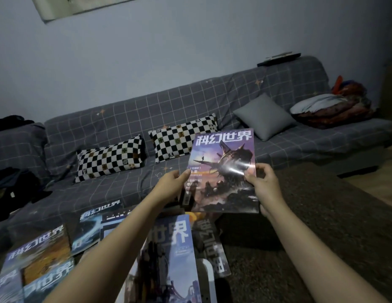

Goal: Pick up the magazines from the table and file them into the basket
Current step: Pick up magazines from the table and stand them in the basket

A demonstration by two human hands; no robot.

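Purple and glossy, the held magazine (222,171) stands upright in the air in front of the person, its cover facing the camera, with a bright reflection across the middle. The left hand (172,185) grips its left edge, thumb on the cover and the other fingers behind it. The right hand (261,182) pinches the right edge, thumb on the front and the curled fingers at the back. Both bare forearms reach out from the near edge of the scene.

Below the arms, more magazines lie flat on the low table (81,258), some overlapping. A blue magazine (168,254) lies in the near middle, partly covered by the left forearm. Just to its right lies a dark magazine (209,243), turned sideways. On the near left lies an orange magazine (40,253), and a little farther a magazine with lightning (92,226). I cannot say which object is the basket; a white rounded thing (207,278) shows near the bottom, but it is not clear what it is.

Far behind stands a grey sofa (129,119) with a grid pattern. Two checkered pillows (111,159) and a plain grey cushion (264,117) rest on it, and a folded blanket (335,108) lies at its right end. A dark carpet (322,215) covers the floor on the right
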